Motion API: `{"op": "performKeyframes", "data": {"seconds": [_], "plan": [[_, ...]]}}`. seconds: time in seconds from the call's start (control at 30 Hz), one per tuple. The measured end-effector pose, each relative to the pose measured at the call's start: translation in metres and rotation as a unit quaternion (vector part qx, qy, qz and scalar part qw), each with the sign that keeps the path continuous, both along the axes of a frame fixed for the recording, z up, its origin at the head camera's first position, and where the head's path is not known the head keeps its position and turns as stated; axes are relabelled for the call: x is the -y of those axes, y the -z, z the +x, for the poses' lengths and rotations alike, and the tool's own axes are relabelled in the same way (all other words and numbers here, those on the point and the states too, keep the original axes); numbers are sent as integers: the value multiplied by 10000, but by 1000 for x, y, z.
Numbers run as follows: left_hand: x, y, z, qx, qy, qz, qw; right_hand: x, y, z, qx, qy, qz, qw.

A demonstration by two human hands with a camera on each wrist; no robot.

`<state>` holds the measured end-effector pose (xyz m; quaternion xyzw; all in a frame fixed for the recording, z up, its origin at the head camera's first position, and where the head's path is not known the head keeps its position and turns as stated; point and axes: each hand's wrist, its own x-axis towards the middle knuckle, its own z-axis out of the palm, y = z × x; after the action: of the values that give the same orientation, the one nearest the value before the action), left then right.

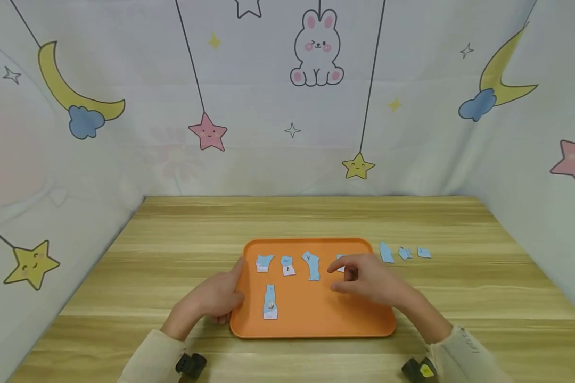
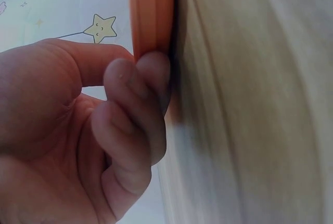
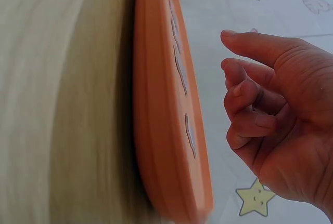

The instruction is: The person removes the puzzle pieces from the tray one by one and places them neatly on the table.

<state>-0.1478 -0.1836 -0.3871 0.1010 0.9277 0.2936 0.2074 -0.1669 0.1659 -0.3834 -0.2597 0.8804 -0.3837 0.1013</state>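
An orange tray (image 1: pixel 326 322) lies on the table, its left edge held by my left hand (image 1: pixel 215 298). In the left wrist view that hand's thumb and curled fingers meet at the tray's rim (image 2: pixel 152 16). My right hand (image 1: pixel 371 277) hovers above the tray's right side, thumb and index finger apart, nothing between them. It partly covers a light blue puzzle piece (image 1: pixel 341 259). To its left lie a long blue piece (image 1: pixel 313 268), a short piece with a pinkish base (image 1: pixel 288 266) and a corner-like piece (image 1: pixel 264 263). Below them sits a tall piece (image 1: pixel 270 304) with a small boat-like print.
Right of the tray, on the wooden table (image 1: pixel 196 218), lie a curved blue piece (image 1: pixel 386 252), an irregular piece (image 1: pixel 404 252) and a squarish piece (image 1: pixel 424 252). A printed white cloth (image 1: pixel 263 170) hangs behind the table and along both sides.
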Motion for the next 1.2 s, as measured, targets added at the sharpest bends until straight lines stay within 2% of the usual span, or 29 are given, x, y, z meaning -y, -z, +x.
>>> {"op": "performKeyframes", "data": {"seconds": [0.37, 0.67, 0.87, 1.2], "plan": [[1, -1, 1, -22, -13, 7, 10000, 33, 0, 6, -93, -89, -4, 9999], [1, -1, 1, -5, -66, 23, 10000, 56, 4, 10, 227, 27, 73, 9997], [-1, 0, 0, -7, -78, -26, 10000, 67, 9, 12, 366, -55, 67, 9993], [-1, 0, 1, -39, -126, -32, 9999, 83, 13, 14, 90, -97, 385, 9992]]}}
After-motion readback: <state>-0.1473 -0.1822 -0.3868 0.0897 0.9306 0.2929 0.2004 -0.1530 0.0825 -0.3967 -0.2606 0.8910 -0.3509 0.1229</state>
